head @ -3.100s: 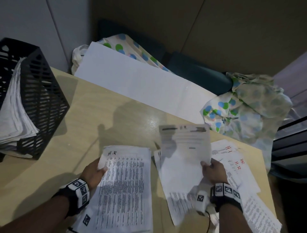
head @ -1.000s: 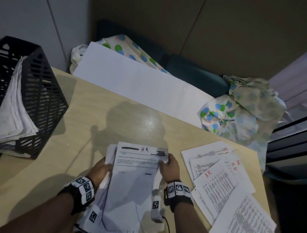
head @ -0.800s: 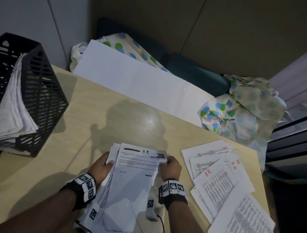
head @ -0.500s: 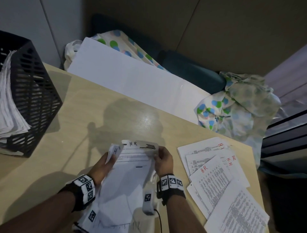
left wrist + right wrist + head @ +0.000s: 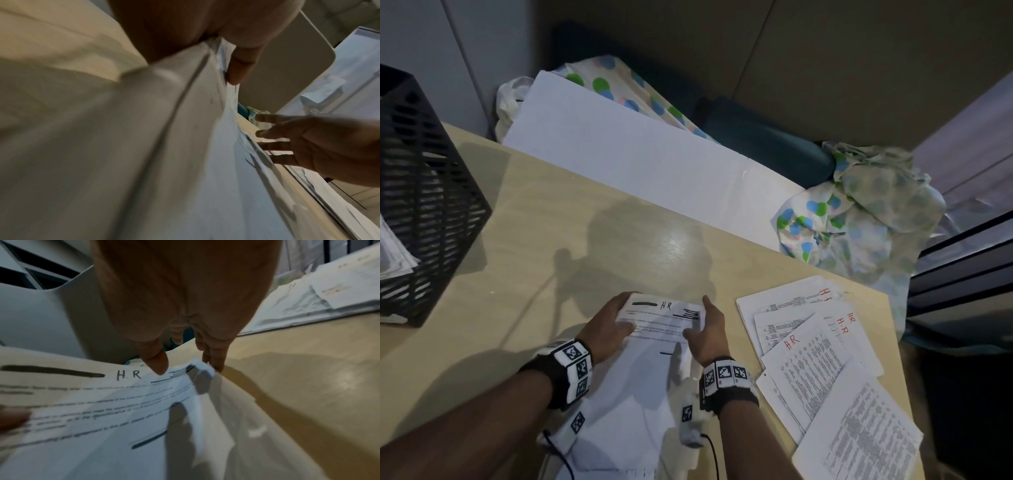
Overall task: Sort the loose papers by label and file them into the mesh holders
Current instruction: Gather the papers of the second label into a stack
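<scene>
A stack of white sheets (image 5: 654, 359) marked "HR" in black lies between both hands on the table. My left hand (image 5: 613, 318) grips its top-left corner, with the thumb (image 5: 240, 65) pressed on the top sheet (image 5: 185, 146). My right hand (image 5: 705, 329) rests against the stack's right edge with straight, spread fingers (image 5: 273, 146), its thumb over the sheet (image 5: 102, 418) near the label. A black mesh holder (image 5: 424, 205) with papers in it stands at the far left. More loose papers (image 5: 808, 359) with red "HR" labels lie fanned out on the right.
The tan table (image 5: 585, 240) ends close behind the loose papers on the right. A white board (image 5: 637, 161) leans along the far edge. Spotted cloth (image 5: 859, 222) is heaped at the back right, beside dark rails.
My right hand laid its lifted sheet onto the left pile. Both hands then gathered the pile, raised its top end, and now hold it lower at its top corners.
</scene>
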Demonstrator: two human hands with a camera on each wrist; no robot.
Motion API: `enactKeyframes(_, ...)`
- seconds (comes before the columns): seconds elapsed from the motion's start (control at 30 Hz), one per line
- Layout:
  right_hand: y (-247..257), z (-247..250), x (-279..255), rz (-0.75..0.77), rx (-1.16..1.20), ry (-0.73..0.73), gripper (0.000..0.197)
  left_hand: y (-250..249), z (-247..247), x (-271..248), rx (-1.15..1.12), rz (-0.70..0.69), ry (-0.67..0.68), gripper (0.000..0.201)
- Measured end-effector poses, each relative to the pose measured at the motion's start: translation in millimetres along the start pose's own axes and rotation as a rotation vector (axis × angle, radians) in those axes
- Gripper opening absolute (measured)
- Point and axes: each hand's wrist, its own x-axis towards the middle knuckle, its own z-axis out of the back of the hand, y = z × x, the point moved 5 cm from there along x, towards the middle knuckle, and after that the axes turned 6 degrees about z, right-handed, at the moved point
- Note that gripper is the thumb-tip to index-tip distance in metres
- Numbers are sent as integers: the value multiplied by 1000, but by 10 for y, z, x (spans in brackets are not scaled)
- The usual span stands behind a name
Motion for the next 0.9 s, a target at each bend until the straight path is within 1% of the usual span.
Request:
enactKeyframes(0.07, -12, 8, 10, 20, -59, 35, 76, -2, -21, -14, 10, 5, 20, 59)
enactKeyframes(0.13, -10, 2, 32, 28, -204, 101, 69, 36, -38, -19, 24, 1, 50, 59)
enactKeyframes(0.2, -14, -14, 45, -6, -380, 158, 58, 54, -57, -32, 60, -36, 71, 64)
enactKeyframes(0.27, -9, -48, 44, -38, -436, 171, 47, 73, -68, -40, 63, -86, 84, 64)
enactKeyframes(0.33, 16, -93, 33, 24, -405, 184, 40, 112, -75, -37, 75, -100, 55, 61)
enactKeyframes(0.4, 21, -40, 9, 125, -298, 188, 36, 167, -60, -31, 126, -72, -14, 58)
enactKeyframes(0.43, -22, 59, -8, 141, -223, 156, 36, 193, -46, -35, 131, -48, -38, 53)
enactKeyframes(0.47, -105, 212, -19, 142, -171, 76, 37, 227, -31, -37, 140, -15, -49, 50)
enactKeyframes(0.5, -227, 412, -30, 130, -169, -43, 39, 276, -17, -29, 144, 19, -59, 54)
enactKeyframes(0.53, -396, 617, -55, 84, -228, -155, 46, 350, 6, -28, 147, 66, -63, 61)
enactKeyframes(0.57, -618, 786, -100, -21, -349, -199, 58, 406, 30, -38, 133, 104, -73, 70)
enactKeyframes(0.6, -852, 908, -173, -166, -472, -164, 75, 452, 55, -63, 108, 126, -76, 75)
enactKeyframes(0.63, -1055, 985, -269, -302, -569, -71, 92, 504, 69, -79, 78, 126, -71, 72)
enactKeyframes(0.67, -1261, 1003, -356, -401, -624, 35, 104, 555, 73, -88, 64, 120, -51, 64)
enactKeyframes(0.7, -1424, 993, -436, -439, -650, 123, 109, 630, 63, -84, 68, 121, -20, 58)
enactKeyframes(0.73, -1536, 956, -491, -410, -666, 177, 108, 706, 54, -74, 78, 124, 10, 54)
enactKeyframes(0.77, -1599, 927, -534, -355, -682, 207, 102, 760, 43, -62, 83, 128, 31, 50)
enactKeyframes(0.8, -1625, 917, -562, -306, -677, 198, 93, 772, 36, -54, 92, 130, 36, 46)
enactKeyframes(0.9, -1537, 976, -613, -220, -587, 52, 56, 738, 16, -37, 130, 119, 31, 35)
